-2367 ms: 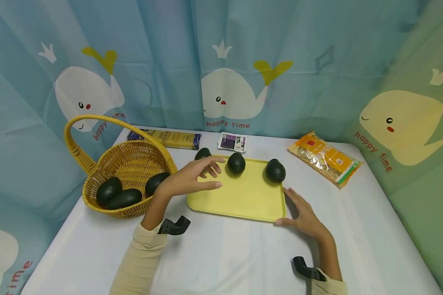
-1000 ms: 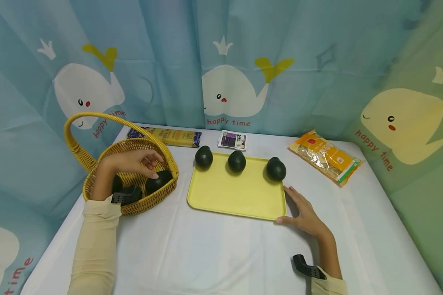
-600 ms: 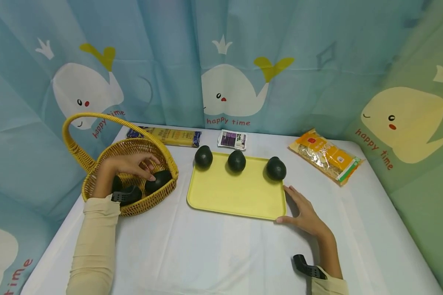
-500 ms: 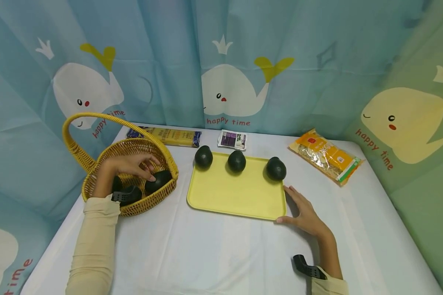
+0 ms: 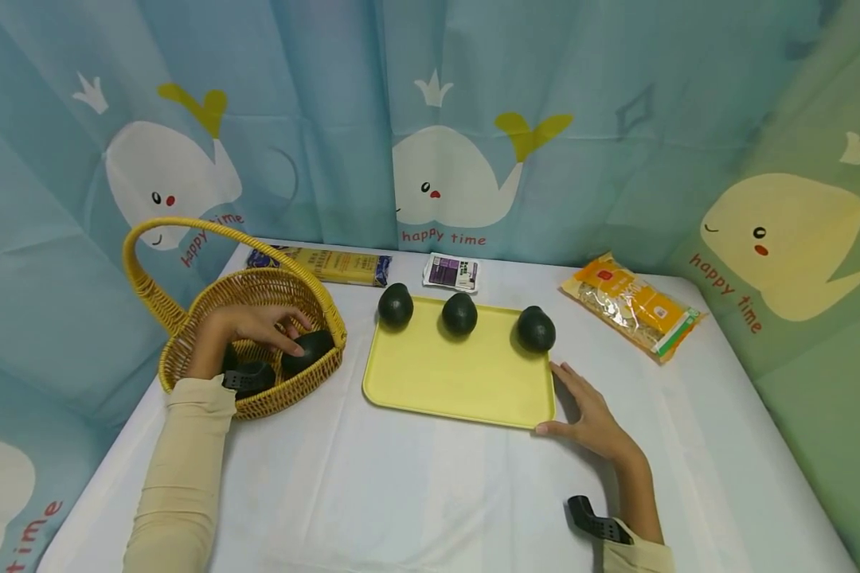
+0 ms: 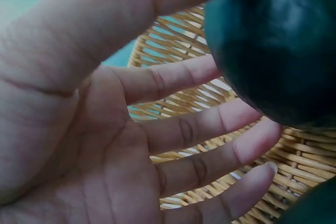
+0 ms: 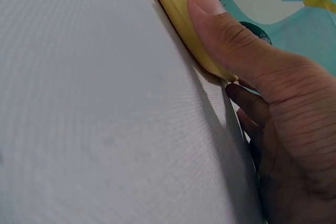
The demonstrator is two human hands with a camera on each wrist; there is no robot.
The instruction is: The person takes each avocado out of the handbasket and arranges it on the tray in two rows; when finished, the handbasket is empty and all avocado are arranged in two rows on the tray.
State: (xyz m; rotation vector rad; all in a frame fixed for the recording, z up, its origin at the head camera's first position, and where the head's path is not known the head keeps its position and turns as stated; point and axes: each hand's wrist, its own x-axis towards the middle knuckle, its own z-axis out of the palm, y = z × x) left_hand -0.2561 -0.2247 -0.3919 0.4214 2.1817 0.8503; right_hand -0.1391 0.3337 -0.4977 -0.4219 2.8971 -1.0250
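"Avocado (image 5: 314, 352) where, exactly?"

"Inside the wicker basket (image 5: 287, 396), low against the right-hand wall, beneath the left hand (image 5: 261, 325)."

"Gripped, or merely touched?"

"Pinched, by the look of the left wrist view: thumb over one side, fingertips at the other, palm apart from the skin."

"Alone in there?"

"No, at least one more dark fruit (image 6: 315, 208) near it, only partly visible."

"And the right hand (image 5: 591, 422)?"

"Spread around the near right corner of the yellow tray (image 5: 451, 382), thumb at the front edge, fingers along the side. Along the back of that tray, well apart: left avocado (image 5: 396, 305), middle avocado (image 5: 459, 314), right avocado (image 5: 536, 329)."

"Likeliest trouble?"

"Slipping, with smooth, round skin and little but fingertips for hold. Next, catching on the rim or the arching handle (image 5: 222, 229) if lifted too low, perhaps even tipping the basket, with no second hand there for steadying."

"At the tray?"

"Rolling, from a knock or a tilted corner. Right avocado close to the edge, so probably first off onto the table (image 5: 401, 493)."

"Packets at risk?"

"Hardly. Small sachet (image 5: 451, 273) just behind the tray, orange packet (image 5: 631, 306) off to the right."
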